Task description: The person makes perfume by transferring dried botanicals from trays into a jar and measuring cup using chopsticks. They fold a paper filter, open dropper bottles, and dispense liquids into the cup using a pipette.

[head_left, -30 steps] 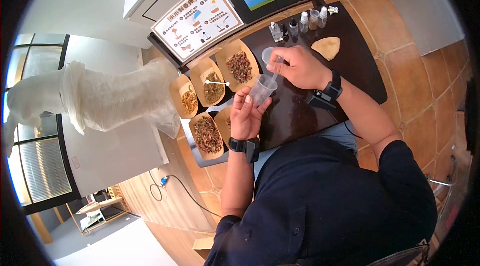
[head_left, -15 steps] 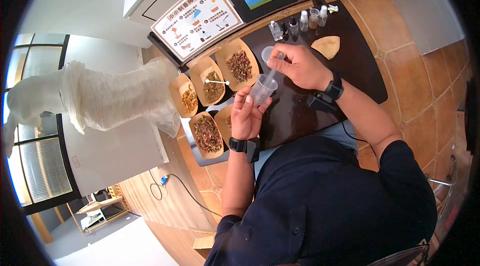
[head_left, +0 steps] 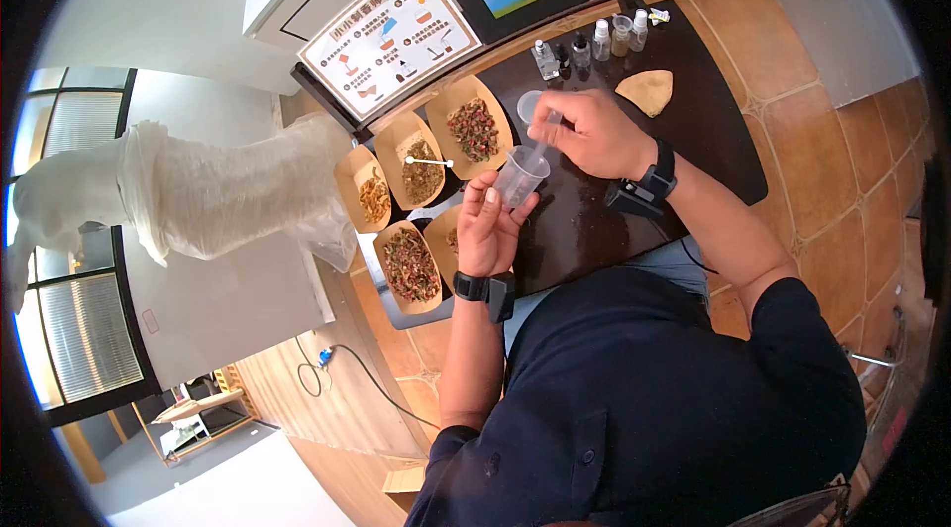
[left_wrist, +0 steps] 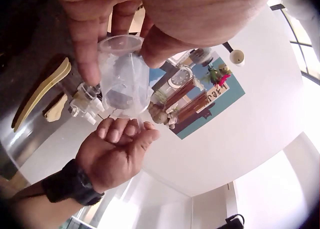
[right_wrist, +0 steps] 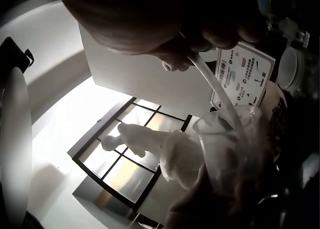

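Observation:
My left hand holds a clear plastic cup, thumb and fingers round its wall, with the mouth tilted toward my right hand. A thin translucent plastic stick is pinched between the thumb and fingers of my right hand. Its lower end stands inside the cup, as the right wrist view shows. From the left wrist, the cup looks see-through, with the right hand just beyond its mouth. A second clear round container sits on the table, partly behind the right hand.
Paper trays of dried petals and herbs stand left on the dark table; a white spoon lies across one. Several small bottles line the back, near a tan wedge-shaped piece. An instruction sign stands behind the trays.
My right hand rises slightly with the stick, then dips back toward the cup. The left hand and cup stay nearly still.

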`<state>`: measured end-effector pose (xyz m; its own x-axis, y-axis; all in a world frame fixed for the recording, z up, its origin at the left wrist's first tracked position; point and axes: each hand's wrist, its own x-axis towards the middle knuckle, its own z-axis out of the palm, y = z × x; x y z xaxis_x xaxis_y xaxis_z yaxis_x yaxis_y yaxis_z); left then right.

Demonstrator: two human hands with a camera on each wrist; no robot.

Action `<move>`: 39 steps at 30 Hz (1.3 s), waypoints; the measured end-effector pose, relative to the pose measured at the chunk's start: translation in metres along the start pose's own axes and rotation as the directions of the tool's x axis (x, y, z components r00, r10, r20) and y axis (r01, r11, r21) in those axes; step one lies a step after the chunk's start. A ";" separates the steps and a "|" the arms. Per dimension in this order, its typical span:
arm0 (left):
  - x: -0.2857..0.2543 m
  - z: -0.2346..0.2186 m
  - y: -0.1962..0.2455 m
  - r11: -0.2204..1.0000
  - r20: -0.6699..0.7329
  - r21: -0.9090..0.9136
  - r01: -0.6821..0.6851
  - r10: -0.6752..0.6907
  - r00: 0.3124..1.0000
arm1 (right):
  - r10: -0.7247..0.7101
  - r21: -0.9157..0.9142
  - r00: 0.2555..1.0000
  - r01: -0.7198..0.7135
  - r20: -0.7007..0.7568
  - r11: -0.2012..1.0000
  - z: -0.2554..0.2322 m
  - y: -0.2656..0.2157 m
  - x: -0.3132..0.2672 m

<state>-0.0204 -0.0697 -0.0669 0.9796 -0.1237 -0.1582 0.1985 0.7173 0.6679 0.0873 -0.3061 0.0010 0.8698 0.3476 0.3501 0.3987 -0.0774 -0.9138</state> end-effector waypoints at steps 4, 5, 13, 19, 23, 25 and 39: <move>0.000 -0.002 0.000 1.000 -0.005 0.004 0.003 -0.003 1.000 | 0.134 0.013 0.981 -0.137 0.139 0.991 -0.006 -0.013 0.002; 0.000 -0.003 0.000 1.000 -0.005 -0.004 0.000 0.000 1.000 | 0.120 0.008 0.990 -0.121 0.079 0.993 -0.005 -0.016 0.001; -0.001 -0.005 -0.001 1.000 -0.004 -0.001 0.005 -0.005 1.000 | 0.136 -0.015 0.981 -0.135 0.140 0.991 -0.007 -0.010 0.000; -0.001 -0.004 0.000 1.000 -0.003 0.000 0.004 -0.004 1.000 | 0.136 0.050 0.979 -0.145 0.154 0.988 -0.010 -0.006 -0.001; -0.001 -0.005 -0.001 1.000 -0.034 -0.006 0.010 -0.010 0.999 | 0.085 0.104 0.993 -0.093 0.083 0.990 -0.007 -0.004 -0.002; -0.001 -0.001 0.000 1.000 -0.032 0.002 0.010 -0.009 0.999 | 0.110 0.063 0.986 -0.118 0.123 0.991 -0.008 0.000 -0.002; 0.000 0.002 0.003 1.000 -0.030 0.021 0.005 -0.005 1.000 | 0.150 -0.039 0.972 -0.146 0.178 0.989 -0.010 -0.003 -0.001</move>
<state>-0.0201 -0.0684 -0.0634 0.9773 -0.1066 -0.1833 0.2044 0.7024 0.6818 0.0881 -0.3151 0.0056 0.8539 0.4931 0.1664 0.2787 -0.1632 -0.9464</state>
